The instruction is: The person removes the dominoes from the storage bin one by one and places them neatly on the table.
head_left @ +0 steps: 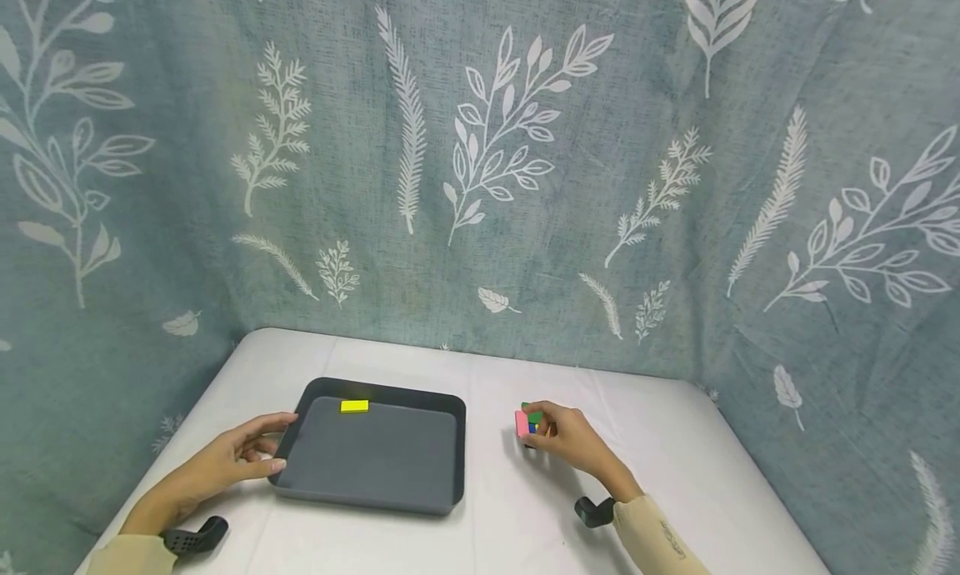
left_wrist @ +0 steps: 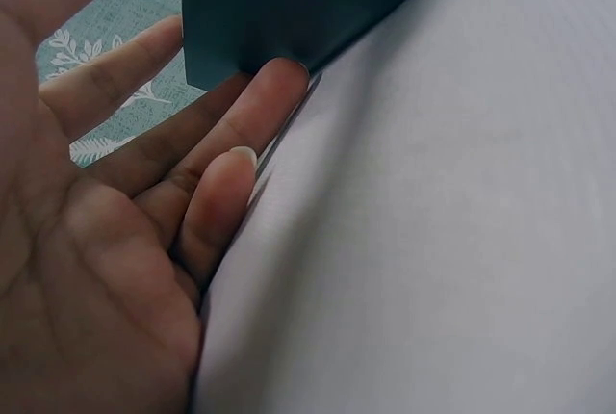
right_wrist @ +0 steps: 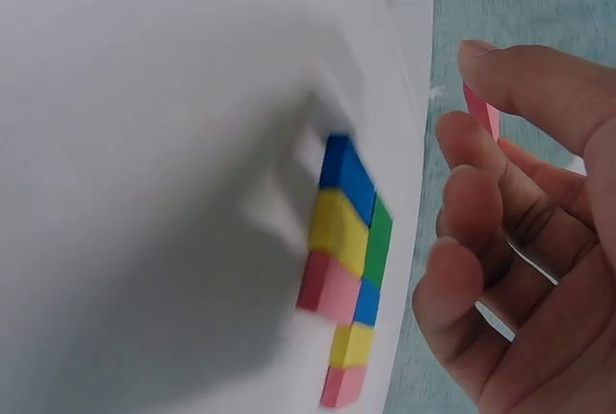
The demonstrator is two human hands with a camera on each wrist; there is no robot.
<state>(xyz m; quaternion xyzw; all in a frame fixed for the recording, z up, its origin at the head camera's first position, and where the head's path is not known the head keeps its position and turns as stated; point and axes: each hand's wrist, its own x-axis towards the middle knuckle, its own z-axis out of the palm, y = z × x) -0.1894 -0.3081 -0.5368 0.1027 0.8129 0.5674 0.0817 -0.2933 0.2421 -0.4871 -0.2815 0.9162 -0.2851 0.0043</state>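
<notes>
My right hand (head_left: pixel 566 435) pinches a pink block (head_left: pixel 522 425) between thumb and fingers, raised above the table right of the tray. In the right wrist view only a sliver of that block shows between the fingertips. Below it, several blocks lie close together in two rows, among them a blue block (right_wrist: pixel 346 178), a yellow block (right_wrist: pixel 339 231) and a green block (right_wrist: pixel 377 245). My left hand (head_left: pixel 225 458) rests at the left side of a dark grey tray (head_left: pixel 367 462), its fingertips touching the outer wall. One yellow block (head_left: pixel 354 406) lies inside, by the far wall.
A white cloth (head_left: pixel 495 525) covers the table. Behind and on both sides hangs a blue-green curtain (head_left: pixel 420 292) with white leaf prints. Each wrist wears a black camera mount, such as the right camera mount (head_left: pixel 594 512).
</notes>
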